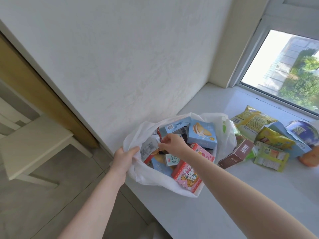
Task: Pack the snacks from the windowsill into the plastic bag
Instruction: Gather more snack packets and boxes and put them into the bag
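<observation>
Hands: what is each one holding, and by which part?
Left hand grips the white plastic bag by its left rim. Right hand pinches the top edge of a white snack packet inside the bag.

Light source: daylight through window [283,69] at 2 o'clock.
Exposure: bright, soft shadows.
Distortion: wide-angle bending at edges.

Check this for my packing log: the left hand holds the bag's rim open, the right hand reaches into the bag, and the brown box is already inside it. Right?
Not quite. In the head view the brown box lies on the windowsill, outside the plastic bag. The left hand does hold the rim, and the right hand reaches inside.
</observation>
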